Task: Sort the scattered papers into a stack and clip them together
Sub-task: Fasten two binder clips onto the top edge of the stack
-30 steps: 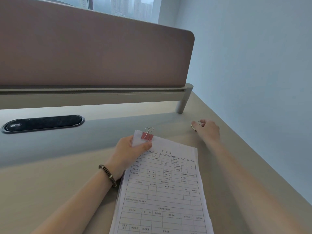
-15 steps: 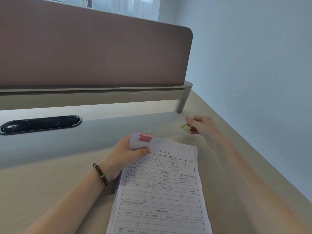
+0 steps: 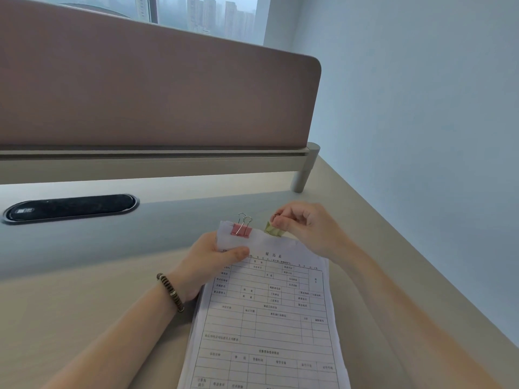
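The right hand (image 3: 307, 230), which was picking a green binder clip (image 3: 273, 229) off the desk (image 3: 84, 304) far to the right, now pinches that clip at the far edge of the paper stack (image 3: 266, 318), just right of the pink binder clip (image 3: 240, 229).

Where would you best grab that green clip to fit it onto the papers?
By its wire handles, from the far side above the top edge. The right hand pinches the green clip there, mouth toward the paper stack; squeezing them likely opens it. The left hand steadies the stack beside the pink clip.
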Tool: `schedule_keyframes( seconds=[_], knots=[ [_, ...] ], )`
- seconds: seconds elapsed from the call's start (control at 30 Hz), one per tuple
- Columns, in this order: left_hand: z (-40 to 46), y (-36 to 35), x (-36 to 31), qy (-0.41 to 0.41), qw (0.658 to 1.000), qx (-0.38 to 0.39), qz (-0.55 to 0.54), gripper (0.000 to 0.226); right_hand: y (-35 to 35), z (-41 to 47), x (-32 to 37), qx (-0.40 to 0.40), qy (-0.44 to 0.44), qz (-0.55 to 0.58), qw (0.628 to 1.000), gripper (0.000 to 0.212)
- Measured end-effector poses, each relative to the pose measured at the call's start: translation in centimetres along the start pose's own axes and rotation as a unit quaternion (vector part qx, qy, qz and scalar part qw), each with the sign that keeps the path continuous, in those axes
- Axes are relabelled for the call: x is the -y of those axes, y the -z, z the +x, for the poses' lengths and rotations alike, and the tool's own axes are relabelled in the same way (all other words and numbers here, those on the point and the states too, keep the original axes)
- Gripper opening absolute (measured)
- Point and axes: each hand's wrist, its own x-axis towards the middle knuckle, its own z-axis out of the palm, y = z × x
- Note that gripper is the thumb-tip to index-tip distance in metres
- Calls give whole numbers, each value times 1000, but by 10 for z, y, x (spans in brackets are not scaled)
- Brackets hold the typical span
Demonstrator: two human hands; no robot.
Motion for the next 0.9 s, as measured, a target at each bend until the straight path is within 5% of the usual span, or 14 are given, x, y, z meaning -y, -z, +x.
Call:
schedule_keyframes(
  seconds=[0.9],
  knots=[
    [1, -2, 0, -15, 1000, 2, 9, 19, 0, 3, -9, 97, -114, 176, 973, 26]
  ],
)
